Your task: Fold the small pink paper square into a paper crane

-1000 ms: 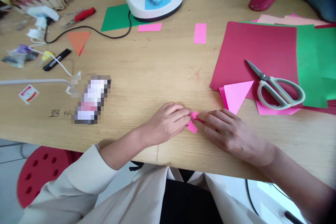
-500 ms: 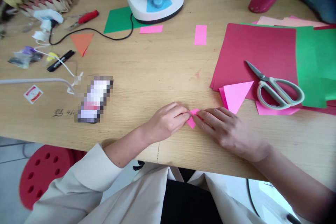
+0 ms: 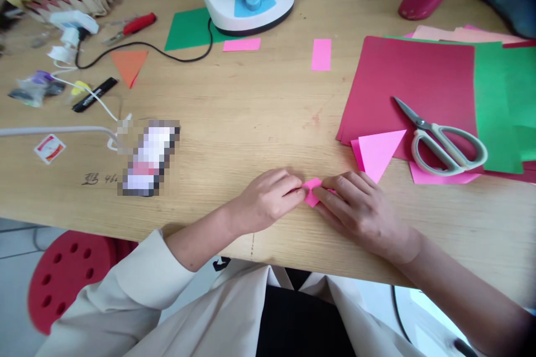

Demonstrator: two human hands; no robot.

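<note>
A small pink piece of paper [image 3: 312, 196] is held between my two hands just above the near part of the table, partly hidden by fingers. My left hand [image 3: 272, 198] pinches its left side between thumb and fingers. On the opposite side, the fingers of my right hand [image 3: 360, 206] are closed on the paper. Right behind my right hand lies a folded pink paper triangle [image 3: 381, 152]. Two flat pink paper rectangles rest farther back, one upright strip [image 3: 321, 54] and one sideways strip [image 3: 242, 44].
Scissors [image 3: 444, 142] lie on red sheets [image 3: 414, 78], beside green sheets [image 3: 494, 106]. A white fan [image 3: 255, 11] stands at the back. A phone [image 3: 151, 159], a black cable [image 3: 167, 53], red-handled pliers [image 3: 138, 23] and an orange triangle [image 3: 129, 64] are on the left.
The pink paper has tilted a little between my fingers and shifted slightly right and nearer. My right fingers have curled more over it; my left hand keeps its pinch.
</note>
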